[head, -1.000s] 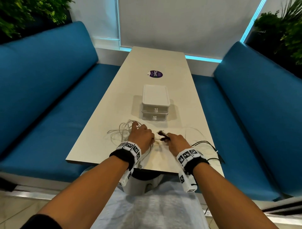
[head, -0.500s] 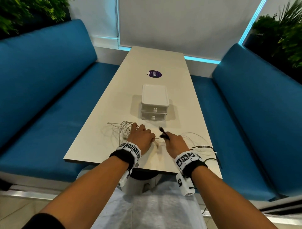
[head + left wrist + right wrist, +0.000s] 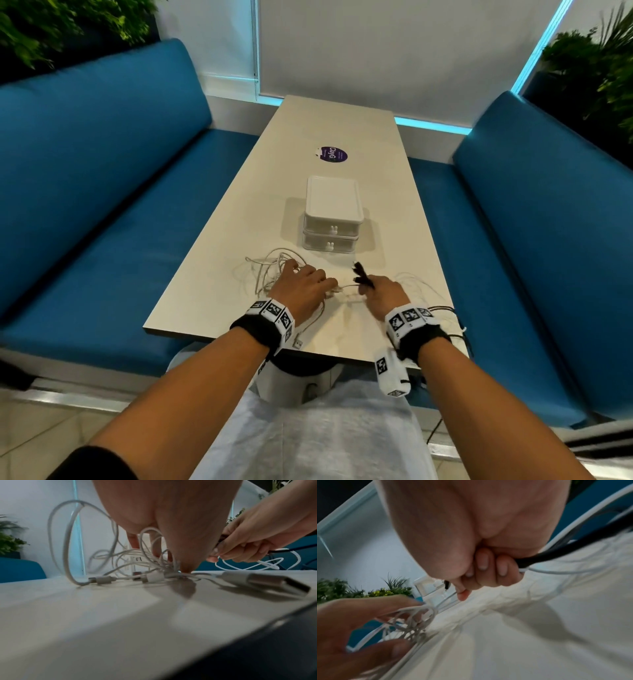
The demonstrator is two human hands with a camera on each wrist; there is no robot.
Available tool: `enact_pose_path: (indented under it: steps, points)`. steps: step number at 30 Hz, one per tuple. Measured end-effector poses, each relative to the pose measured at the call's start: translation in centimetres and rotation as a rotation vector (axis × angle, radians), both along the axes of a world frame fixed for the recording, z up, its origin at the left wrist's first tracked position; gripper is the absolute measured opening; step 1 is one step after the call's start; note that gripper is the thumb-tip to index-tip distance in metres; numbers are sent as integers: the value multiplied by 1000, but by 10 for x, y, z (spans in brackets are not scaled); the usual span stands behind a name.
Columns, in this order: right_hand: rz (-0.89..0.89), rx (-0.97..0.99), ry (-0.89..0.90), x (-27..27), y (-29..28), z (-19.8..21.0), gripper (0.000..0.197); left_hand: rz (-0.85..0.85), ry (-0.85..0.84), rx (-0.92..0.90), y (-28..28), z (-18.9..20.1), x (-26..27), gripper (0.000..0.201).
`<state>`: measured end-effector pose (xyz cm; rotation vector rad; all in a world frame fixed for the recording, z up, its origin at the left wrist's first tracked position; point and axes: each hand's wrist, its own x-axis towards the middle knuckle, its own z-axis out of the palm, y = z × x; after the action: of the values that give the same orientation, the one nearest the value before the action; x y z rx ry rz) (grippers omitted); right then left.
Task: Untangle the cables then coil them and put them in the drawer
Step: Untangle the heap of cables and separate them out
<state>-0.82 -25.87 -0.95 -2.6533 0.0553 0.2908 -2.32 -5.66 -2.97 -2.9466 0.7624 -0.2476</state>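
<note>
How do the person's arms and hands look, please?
Bare forearms; left hand and right hand ungloved. Each wrist has a black wristband and a white band of black-and-white square markers. A white marked block hangs under the right wrist. A black sleeve covers the left upper arm.

1. A round purple sticker (image 3: 331, 155) lies on the table (image 3: 205, 291), at 12 o'clock from the drawer unit (image 3: 333, 205). Its white lettering, turned sideways, reads roughly "ClayG"; the smaller print is illegible.
2. Black-and-white coded marker squares sit on the left wrist band (image 3: 274, 313), the right wrist band (image 3: 409, 317) and the white block (image 3: 390, 375) at 6 o'clock below it. They show no letters or numbers.
</note>
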Motion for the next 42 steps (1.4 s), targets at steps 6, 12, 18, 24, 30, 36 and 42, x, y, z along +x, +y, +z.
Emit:
enact_pose_path:
  steps: [6, 12, 18, 24, 30, 36, 42]
  points:
    - [2, -60, -5, -3, -8, -2, 25, -7, 62, 48, 2, 2, 6, 34]
    - [71, 57, -95, -10, 5, -3, 25, -4, 94, -89, -21, 4, -3, 44]
    - [-65, 42, -138, -7, -4, 1, 25, 133, 75, -33, -19, 4, 2, 27]
    - [-125, -5, -116, -8, -6, -2, 28, 42, 27, 40, -18, 8, -1, 24]
    - [-147, -194, -149, -15, 8, -5, 20, -162, -59, 103, -27, 7, -4, 34]
    - [-117, -48, -172, -5, 13, 3, 23, -58, 93, -89, -44, 11, 8, 21]
    - [-237, -75, -159, 4, -18, 21, 24, -96, 91, -43, -23, -8, 8, 17]
